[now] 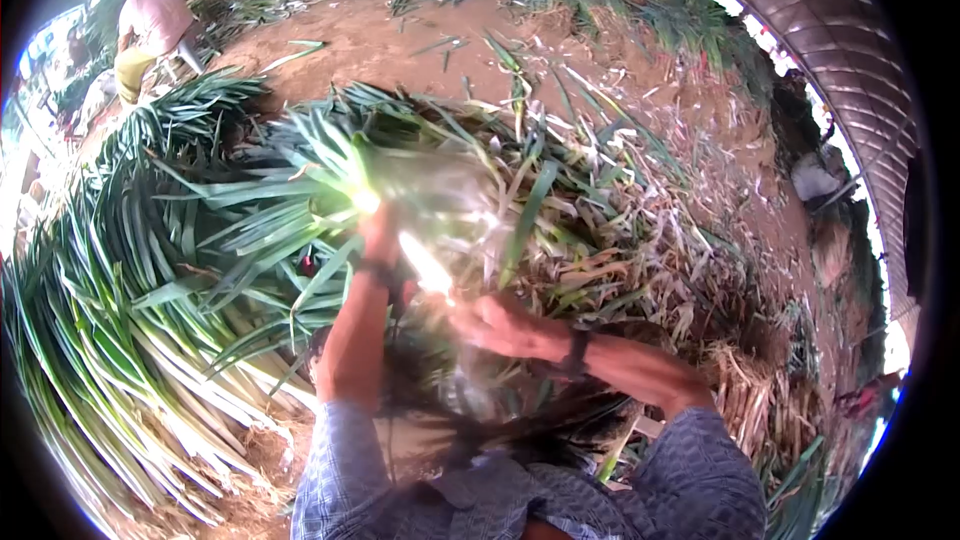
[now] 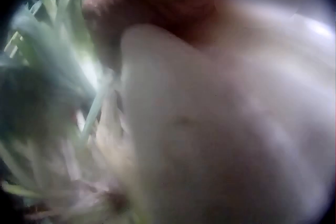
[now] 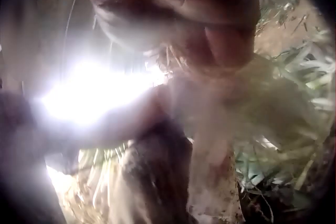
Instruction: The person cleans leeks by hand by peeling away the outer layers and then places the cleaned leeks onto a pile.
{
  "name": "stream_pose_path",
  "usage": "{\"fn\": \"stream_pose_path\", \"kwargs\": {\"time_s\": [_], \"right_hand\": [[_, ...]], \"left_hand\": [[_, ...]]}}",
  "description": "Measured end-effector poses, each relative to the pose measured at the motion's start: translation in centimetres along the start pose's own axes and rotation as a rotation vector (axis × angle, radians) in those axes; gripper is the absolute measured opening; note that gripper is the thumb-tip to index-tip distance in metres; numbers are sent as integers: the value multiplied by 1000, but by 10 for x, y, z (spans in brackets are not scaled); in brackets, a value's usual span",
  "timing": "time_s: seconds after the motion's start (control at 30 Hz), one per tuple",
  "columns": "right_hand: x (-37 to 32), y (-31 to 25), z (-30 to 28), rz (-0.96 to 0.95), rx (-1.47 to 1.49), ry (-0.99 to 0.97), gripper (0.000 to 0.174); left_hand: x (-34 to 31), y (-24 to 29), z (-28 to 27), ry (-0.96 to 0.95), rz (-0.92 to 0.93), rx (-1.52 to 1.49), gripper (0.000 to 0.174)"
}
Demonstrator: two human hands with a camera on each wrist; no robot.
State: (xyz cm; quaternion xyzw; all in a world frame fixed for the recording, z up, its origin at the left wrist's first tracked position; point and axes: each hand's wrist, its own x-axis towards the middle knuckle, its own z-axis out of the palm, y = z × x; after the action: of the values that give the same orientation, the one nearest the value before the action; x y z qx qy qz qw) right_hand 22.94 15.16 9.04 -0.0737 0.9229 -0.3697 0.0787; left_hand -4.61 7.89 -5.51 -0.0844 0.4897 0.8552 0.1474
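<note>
In the head view, my left hand (image 1: 378, 228) grips a green onion (image 1: 425, 265) around its pale stalk, below the fanned green leaves. My right hand (image 1: 495, 325) is at the root end of that stalk, nearer my body. From the right wrist, the right hand (image 3: 178, 14) shows curled fingers with thin stringy roots (image 3: 170, 61) right under them. Close up in the left wrist view, the white stalk (image 2: 184, 113) fills much of the picture, with fingers (image 2: 152, 3) above it. Glare and motion blur hide the exact finger contact.
Long green onions (image 1: 130, 340) lie in a thick row to the left. Stripped leaves and skins (image 1: 620, 280) are heaped in front and to the right. Bare brown soil (image 1: 370, 25) lies beyond. A person in a pink top (image 1: 155, 15) bends at the far left.
</note>
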Motion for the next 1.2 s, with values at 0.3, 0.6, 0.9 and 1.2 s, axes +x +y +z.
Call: {"fn": "stream_pose_path", "kwargs": {"time_s": [0.3, 0.6, 0.9, 1.2], "right_hand": [[-152, 39, -184, 439, -594, 41, 49], [13, 80, -22, -19, 509, 180, 88], [-73, -18, -39, 186, 506, -94, 29], [-216, 44, -181, 527, -212, 539, 65]], "left_hand": [[82, -9, -41, -210, -38, -37, 28], [-20, 34, 3, -385, 110, -21, 36], [98, -92, -33, -79, 157, 6, 31], [50, -47, 7, -56, -104, 87, 33]]}}
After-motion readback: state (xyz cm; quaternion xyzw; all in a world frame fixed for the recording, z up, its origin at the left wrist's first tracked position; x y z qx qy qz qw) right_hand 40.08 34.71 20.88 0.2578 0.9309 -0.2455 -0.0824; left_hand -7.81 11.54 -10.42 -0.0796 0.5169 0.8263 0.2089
